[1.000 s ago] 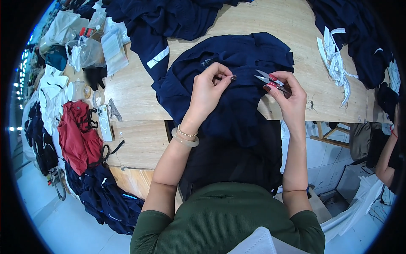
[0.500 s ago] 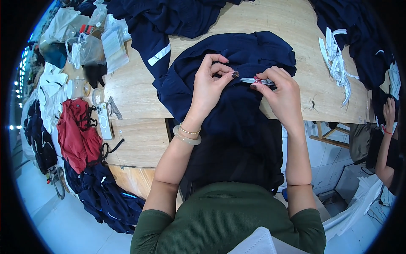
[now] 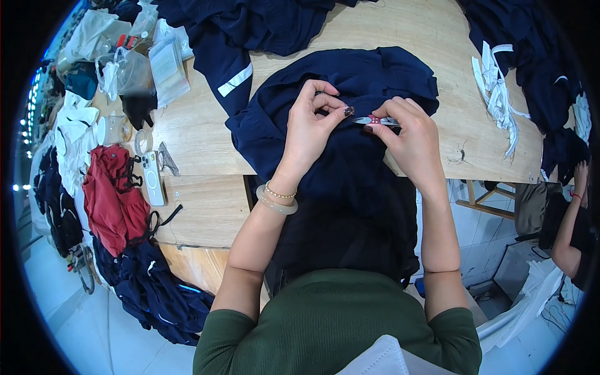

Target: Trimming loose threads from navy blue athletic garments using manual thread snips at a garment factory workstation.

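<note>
A dark navy garment [image 3: 375, 75] lies bunched on the wooden table and hangs over the front edge toward my lap. My left hand [image 3: 310, 125] is closed in a pinch on a bit of its cloth, thumb against the fingers. Thread snips [image 3: 375, 120] with a red dotted part rest in my right hand [image 3: 410, 140], gripped between thumb and fingers. Their blade tips point left and come close to my left thumb. Whether a thread lies between the blades is too small to tell.
More navy clothing [image 3: 256, 25] is heaped at the back. White strips [image 3: 497, 100] lie to the right on the table [image 3: 206, 144]. At left are a phone [image 3: 152, 178], a tape roll [image 3: 144, 142] and a red bag [image 3: 115, 197]. Another person's arm [image 3: 570, 219] reaches navy cloth at far right.
My right hand has shifted slightly left with the snips, bringing the blades nearer my left thumb. My left hand has barely moved. The other person's arm at far right has moved a little.
</note>
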Available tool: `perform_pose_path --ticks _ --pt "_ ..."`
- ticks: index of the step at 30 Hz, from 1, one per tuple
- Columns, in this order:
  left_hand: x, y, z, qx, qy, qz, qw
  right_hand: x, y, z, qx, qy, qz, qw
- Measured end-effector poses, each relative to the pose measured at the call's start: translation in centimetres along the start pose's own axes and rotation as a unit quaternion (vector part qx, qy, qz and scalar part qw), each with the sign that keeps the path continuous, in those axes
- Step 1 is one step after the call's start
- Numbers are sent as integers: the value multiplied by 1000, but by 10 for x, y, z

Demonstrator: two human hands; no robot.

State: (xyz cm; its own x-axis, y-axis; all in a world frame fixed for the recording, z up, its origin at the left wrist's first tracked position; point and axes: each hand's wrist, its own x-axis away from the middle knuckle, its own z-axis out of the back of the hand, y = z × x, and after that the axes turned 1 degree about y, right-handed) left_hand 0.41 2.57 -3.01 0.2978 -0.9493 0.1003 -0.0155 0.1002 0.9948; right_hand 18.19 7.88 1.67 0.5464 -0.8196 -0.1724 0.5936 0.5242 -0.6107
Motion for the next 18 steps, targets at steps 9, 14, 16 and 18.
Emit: perform_pose_path --ticks 9,14,16,18 --pt "1 1 0 24 8 -13 1000 3 5 3 -12 24 -17 999" --pt "0 4 -1 24 8 -7 1000 1 5 0 -6 33 -7 999" --pt "0 4 -1 27 7 -7 1000 1 5 -2 -5 37 2 999" --pt "0 2 -1 24 5 -7 1000 0 5 -4 -5 41 10 999"
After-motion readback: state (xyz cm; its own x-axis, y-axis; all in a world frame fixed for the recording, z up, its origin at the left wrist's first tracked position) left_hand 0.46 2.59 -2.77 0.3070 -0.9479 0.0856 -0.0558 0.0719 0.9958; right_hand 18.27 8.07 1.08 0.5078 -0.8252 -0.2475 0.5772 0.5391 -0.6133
